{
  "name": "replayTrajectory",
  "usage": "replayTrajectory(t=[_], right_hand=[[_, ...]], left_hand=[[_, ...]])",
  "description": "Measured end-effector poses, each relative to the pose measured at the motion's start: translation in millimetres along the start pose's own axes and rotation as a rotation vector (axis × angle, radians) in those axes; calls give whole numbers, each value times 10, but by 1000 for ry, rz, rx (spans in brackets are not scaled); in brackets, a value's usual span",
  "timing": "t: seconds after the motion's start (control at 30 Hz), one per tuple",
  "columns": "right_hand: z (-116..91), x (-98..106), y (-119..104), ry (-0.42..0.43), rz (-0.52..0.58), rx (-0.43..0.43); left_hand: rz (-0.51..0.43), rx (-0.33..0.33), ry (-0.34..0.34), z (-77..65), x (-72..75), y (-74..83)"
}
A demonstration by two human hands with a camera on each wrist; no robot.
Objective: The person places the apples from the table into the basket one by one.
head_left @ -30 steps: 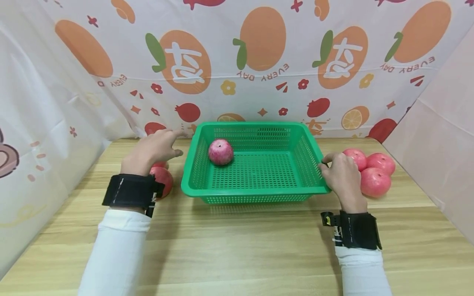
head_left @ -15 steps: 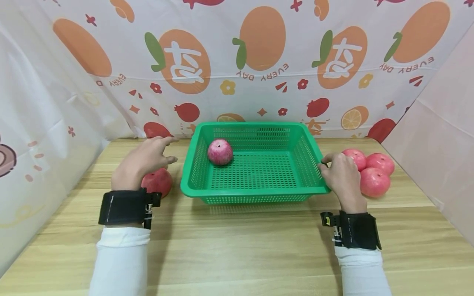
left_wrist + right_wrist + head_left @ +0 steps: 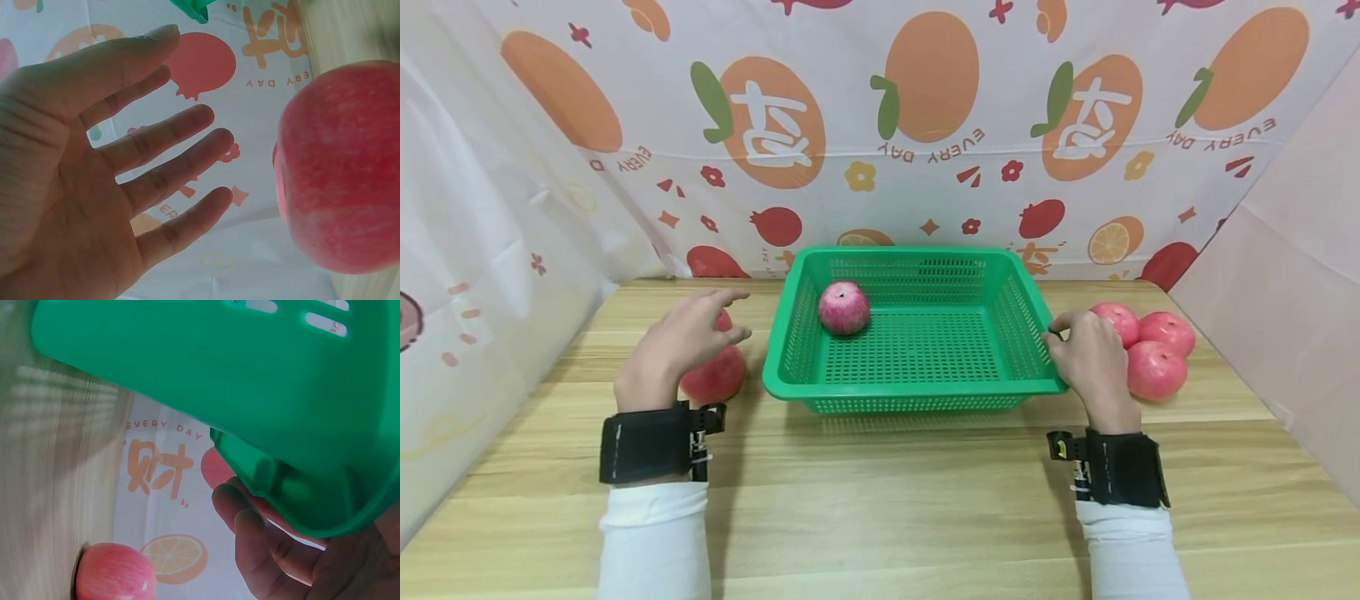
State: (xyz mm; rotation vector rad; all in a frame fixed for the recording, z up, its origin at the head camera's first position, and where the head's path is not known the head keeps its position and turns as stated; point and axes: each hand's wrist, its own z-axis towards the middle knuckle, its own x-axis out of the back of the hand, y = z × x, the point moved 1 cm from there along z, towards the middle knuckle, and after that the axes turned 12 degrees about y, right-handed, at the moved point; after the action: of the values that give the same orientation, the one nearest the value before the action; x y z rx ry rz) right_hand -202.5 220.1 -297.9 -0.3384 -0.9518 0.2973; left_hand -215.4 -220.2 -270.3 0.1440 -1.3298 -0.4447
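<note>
A green plastic basket [image 3: 910,388] with perforated walls stands mid-table, and one pink-red apple [image 3: 844,308] sits inside at its left. My right hand [image 3: 1093,362] grips the basket's right rim; in the right wrist view its fingers [image 3: 250,544] curl under that rim. To the basket's left, my left hand [image 3: 681,346] hovers with spread fingers over a red apple [image 3: 717,377]. A second apple [image 3: 724,320] is mostly hidden behind that hand. In the left wrist view the palm [image 3: 69,187] is bare, with a gap between the fingertips and an apple [image 3: 344,169].
Right of the basket, beside my right hand, three apples [image 3: 1157,371] sit clustered on the wooden table [image 3: 910,500]. A fruit-print cloth [image 3: 925,192] hangs along the table's back edge, with pale cloth on both sides.
My left hand has drawn back toward me and slightly left, away from the basket, its fingers still spread. The right hand keeps its grip on the rim.
</note>
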Motion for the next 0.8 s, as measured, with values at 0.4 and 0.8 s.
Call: replayTrajectory(t=[0.4, 0.8], right_hand=[[-16, -17, -12, -4, 28, -12], [-11, 9, 5, 14, 15, -4]], left_hand=[[14, 39, -32, -52, 14, -125], [-60, 54, -108, -80, -69, -190]])
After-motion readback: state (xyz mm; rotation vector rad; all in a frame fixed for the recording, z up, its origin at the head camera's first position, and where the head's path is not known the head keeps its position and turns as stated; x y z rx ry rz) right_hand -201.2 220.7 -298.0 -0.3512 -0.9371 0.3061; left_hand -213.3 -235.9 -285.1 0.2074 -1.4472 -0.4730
